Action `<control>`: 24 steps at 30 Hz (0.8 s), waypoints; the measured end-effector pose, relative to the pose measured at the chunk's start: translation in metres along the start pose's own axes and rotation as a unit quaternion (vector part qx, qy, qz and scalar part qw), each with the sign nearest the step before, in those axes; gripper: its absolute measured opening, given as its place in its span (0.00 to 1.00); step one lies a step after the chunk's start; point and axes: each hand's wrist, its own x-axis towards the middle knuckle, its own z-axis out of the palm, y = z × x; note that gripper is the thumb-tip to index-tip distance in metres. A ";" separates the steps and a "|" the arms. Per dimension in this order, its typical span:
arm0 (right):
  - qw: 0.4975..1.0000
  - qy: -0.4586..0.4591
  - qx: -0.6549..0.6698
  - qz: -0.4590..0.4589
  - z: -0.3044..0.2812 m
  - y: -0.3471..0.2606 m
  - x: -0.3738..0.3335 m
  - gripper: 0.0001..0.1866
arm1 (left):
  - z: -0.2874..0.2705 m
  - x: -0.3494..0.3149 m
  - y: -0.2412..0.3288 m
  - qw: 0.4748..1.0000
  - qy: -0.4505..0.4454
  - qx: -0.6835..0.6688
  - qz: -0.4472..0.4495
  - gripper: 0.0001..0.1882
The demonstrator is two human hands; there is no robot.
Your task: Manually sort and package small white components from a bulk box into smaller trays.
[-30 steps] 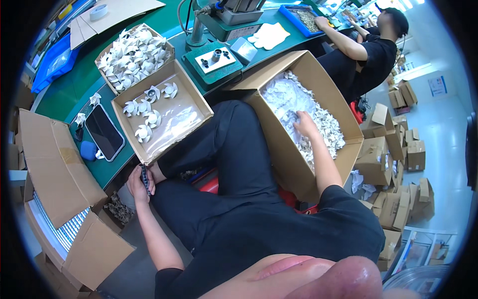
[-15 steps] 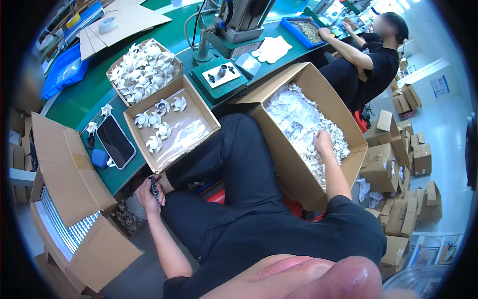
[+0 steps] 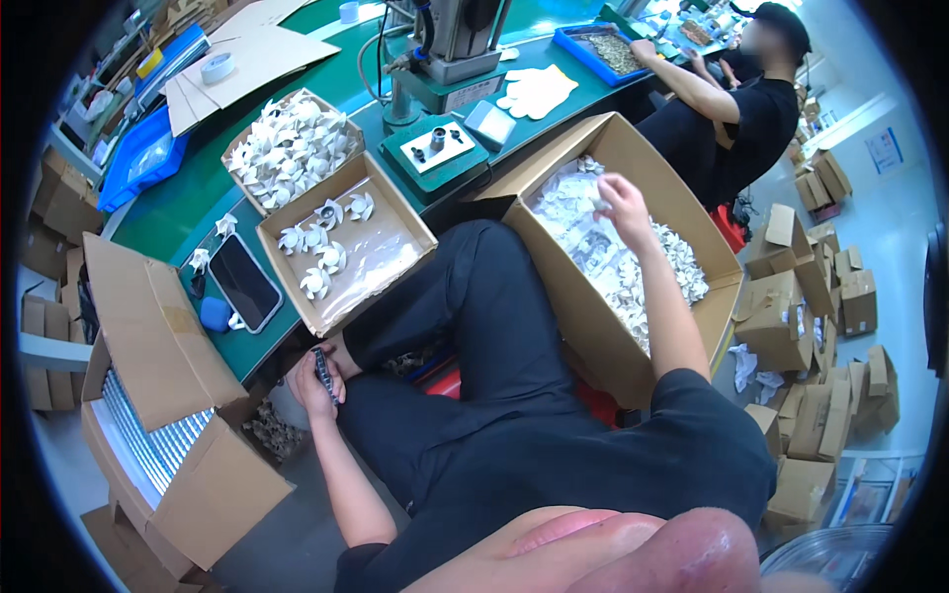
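Note:
My left hand (image 3: 310, 391) rests by my knee at the lower left, its fingers wrapped round a short dark strip (image 3: 323, 376) with a segmented pattern. My right hand (image 3: 625, 211) is raised over the large open carton (image 3: 684, 203) at my right, fingers pinched together. Whatever they pinch is too small or hidden to make out. Below that hand, clear plastic bagging (image 3: 570, 219) and many small white bladed parts (image 3: 682, 265) fill the carton. In front of me, a shallow cardboard box (image 3: 346, 314) holds several white impellers (image 3: 331, 259) on plastic film.
A box heaped with white impellers (image 3: 297, 143) stands behind the shallow one. A bench press (image 3: 450, 79) with a green fixture (image 3: 435, 153) is on the bench. A phone (image 3: 245, 284) lies left. An open carton of silvery rods (image 3: 158, 450) stands lower left. A co-worker (image 3: 761, 109) sits far right.
My right hand has lifted and moved away from me, from the white parts to above the plastic bagging. The left hand keeps its grip on the dark strip. The whole view has shifted slightly.

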 end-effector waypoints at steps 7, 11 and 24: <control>0.979 -0.147 0.104 -0.091 0.106 -0.063 0.076 0.13 | 0.014 -0.001 0.007 0.999 0.027 0.009 -0.027 0.23; 0.983 -0.141 0.109 -0.044 0.180 -0.074 0.092 0.15 | 0.009 -0.007 0.003 1.000 0.013 0.010 -0.020 0.23; 0.980 -0.178 -0.088 0.026 0.217 -0.085 0.119 0.21 | -0.003 0.003 0.001 0.998 0.002 -0.066 -0.005 0.22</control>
